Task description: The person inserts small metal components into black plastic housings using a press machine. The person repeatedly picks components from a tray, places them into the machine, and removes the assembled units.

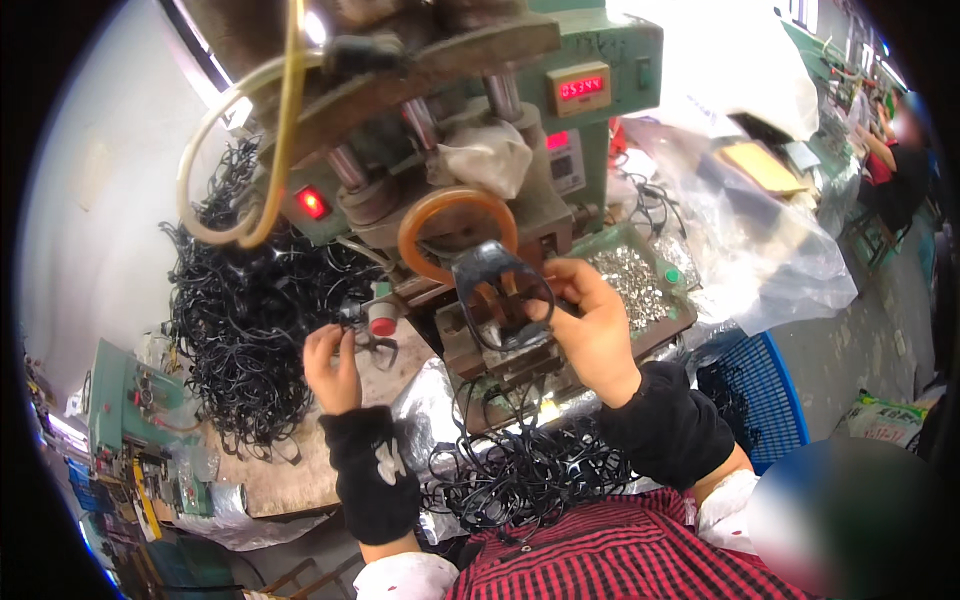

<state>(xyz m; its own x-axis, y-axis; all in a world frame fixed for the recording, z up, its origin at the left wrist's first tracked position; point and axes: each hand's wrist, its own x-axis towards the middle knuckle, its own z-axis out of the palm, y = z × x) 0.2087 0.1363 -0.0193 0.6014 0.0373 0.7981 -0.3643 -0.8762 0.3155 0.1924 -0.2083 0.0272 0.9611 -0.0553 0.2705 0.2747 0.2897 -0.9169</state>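
Note:
My right hand (597, 330) pinches the right side of a black looped strap (466, 290), which has a broad dark upper end. The loop stands in front of the press tooling, around small brownish metal parts. To the left, my left hand (333, 368) has its fingers curled, with the tips at a small black strap (380, 348) over the bench by a red push button (382, 326). How firmly those fingertips grip is hard to make out. An orange ring (410, 240) hangs on the press just behind the looped strap.
A green press (610, 60) with steel guide posts rises ahead. Black straps (240, 350) are heaped at the left, and more straps (530, 465) lie near my lap. Small metal pieces (632, 285) fill a tray on the right. A blue basket (775, 400) stands beyond my right forearm.

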